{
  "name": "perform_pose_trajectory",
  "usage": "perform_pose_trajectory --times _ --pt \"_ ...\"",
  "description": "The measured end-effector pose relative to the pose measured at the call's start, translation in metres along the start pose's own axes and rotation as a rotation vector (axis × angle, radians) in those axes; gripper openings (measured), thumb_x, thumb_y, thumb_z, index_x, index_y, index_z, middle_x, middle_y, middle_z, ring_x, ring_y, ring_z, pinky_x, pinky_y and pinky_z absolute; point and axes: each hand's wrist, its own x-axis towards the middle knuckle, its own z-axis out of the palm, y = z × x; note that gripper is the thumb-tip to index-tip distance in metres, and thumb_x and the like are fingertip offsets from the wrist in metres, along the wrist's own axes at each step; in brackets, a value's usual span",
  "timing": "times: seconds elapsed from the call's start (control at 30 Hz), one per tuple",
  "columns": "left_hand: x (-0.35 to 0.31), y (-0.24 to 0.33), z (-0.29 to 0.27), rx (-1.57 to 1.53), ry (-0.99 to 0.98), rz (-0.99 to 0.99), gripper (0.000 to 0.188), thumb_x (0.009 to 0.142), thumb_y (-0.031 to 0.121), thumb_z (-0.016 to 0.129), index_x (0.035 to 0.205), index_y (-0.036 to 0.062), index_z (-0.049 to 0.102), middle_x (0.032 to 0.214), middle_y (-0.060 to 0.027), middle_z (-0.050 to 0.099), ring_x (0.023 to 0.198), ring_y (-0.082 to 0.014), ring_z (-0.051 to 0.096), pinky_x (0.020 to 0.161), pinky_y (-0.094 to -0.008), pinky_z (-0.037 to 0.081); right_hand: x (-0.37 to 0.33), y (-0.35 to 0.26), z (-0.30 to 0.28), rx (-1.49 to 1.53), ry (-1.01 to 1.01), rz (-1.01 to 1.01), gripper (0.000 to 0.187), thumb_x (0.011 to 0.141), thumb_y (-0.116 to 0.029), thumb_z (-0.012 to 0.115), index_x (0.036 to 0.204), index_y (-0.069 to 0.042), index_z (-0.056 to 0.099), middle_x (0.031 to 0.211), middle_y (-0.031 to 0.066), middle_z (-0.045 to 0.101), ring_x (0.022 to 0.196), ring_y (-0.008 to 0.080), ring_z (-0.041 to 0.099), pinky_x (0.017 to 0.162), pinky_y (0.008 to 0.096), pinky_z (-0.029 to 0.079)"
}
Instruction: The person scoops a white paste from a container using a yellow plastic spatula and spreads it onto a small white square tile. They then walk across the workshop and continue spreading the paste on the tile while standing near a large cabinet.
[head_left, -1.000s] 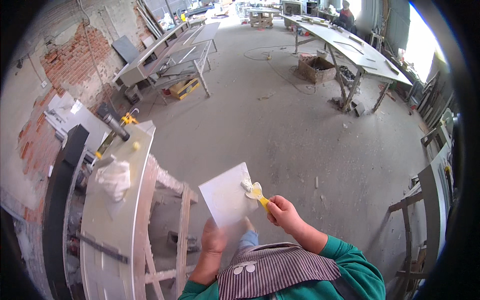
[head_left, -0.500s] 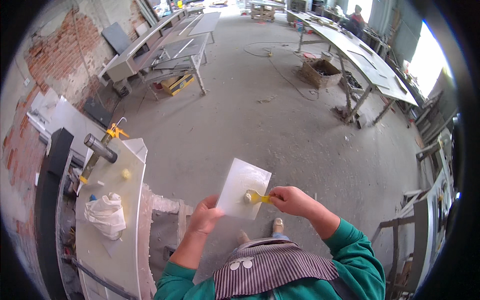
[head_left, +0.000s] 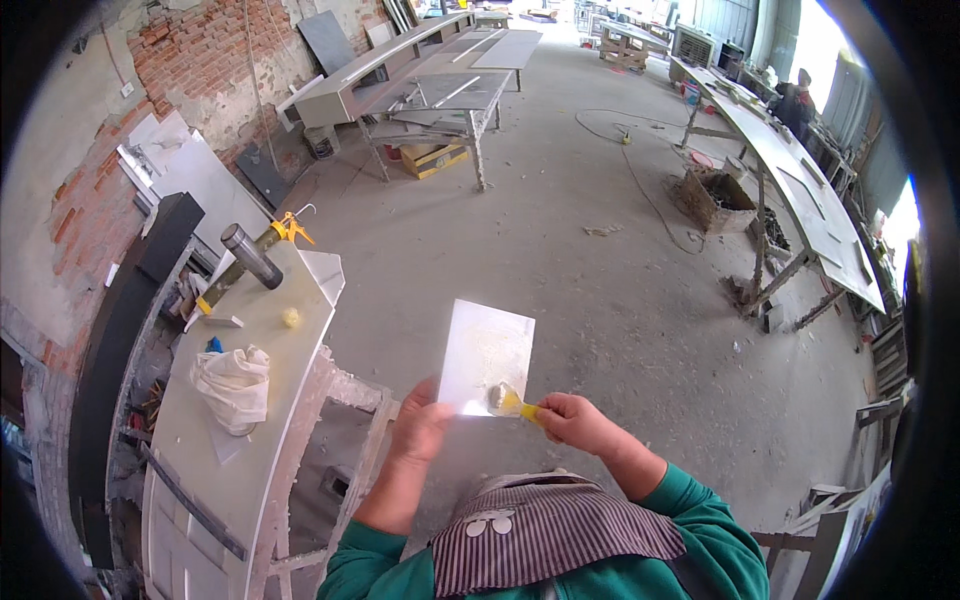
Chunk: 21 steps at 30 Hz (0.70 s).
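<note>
In the left hand we see the board, white and flat, above the floor in front of the apron. Its fingers are clamped on the board at the lower left corner; those behind it are hidden from us. The right hand has the fingers closed around the handle of the scraper, yellow, whose blade touches the board near the lower edge, towards the right corner. A lump of pale paste covers the blade, so its shape we cannot tell.

On the table at left, the cloth lies crumpled near the left edge; whether it is a bag, we cannot say. A blue piece sits just beside it. The cylinder and the caulking gun lie by the far left corner. The near edge of this table is cut off.

The box, beside the right back table, contains dark pieces, too small to identify. What the yellow carton holds, we cannot make out.
</note>
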Motion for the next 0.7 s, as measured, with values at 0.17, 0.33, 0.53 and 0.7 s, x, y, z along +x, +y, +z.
perform_pose_trajectory --times 0.17,0.33,0.53,0.7 --pt "-0.004 -0.019 0.02 0.136 0.021 0.031 0.063 0.076 -0.004 0.054 0.139 -0.001 0.048 0.129 -0.0149 0.06 0.116 -0.0284 0.061 0.095 -0.0477 0.055 -0.002 -0.011 0.01 0.28 0.034 0.09 0.024 0.1 -0.021 0.052 0.103 0.001 0.061 0.068 -0.0006 0.052 0.055 0.0074 0.043 0.049 0.0237 0.036" --pt "-0.007 -0.032 0.031 0.339 0.064 0.094 0.062 0.078 -0.007 0.054 0.14 -0.0049 0.046 0.13 -0.0117 0.06 0.119 -0.0213 0.058 0.105 -0.0379 0.045 -0.01 -0.021 0.008 0.511 0.017 0.168 0.023 0.1 -0.021 0.05 0.107 0.0 0.059 0.065 -0.0024 0.047 0.051 0.0061 0.035 0.046 0.0227 0.028" --pt "-0.007 -0.038 0.033 0.253 0.042 0.121 0.061 0.078 -0.009 0.054 0.139 -0.005 0.048 0.128 -0.0114 0.061 0.117 -0.0213 0.059 0.106 -0.038 0.045 -0.005 -0.018 0.003 0.602 0.037 0.185 0.02 0.102 -0.02 0.045 0.102 -0.003 0.057 0.065 -0.0029 0.045 0.049 0.0054 0.032 0.043 0.0224 0.025" --pt "-0.006 -0.044 0.023 0.301 0.032 0.111 0.06 0.078 -0.009 0.057 0.137 -0.0048 0.049 0.126 -0.0109 0.061 0.116 -0.0213 0.06 0.103 -0.0383 0.048 0.004 -0.012 -0.005 0.608 0.049 0.162 0.019 0.101 -0.02 0.046 0.102 -0.003 0.056 0.065 -0.0027 0.045 0.049 0.0057 0.033 0.043 0.0227 0.025"
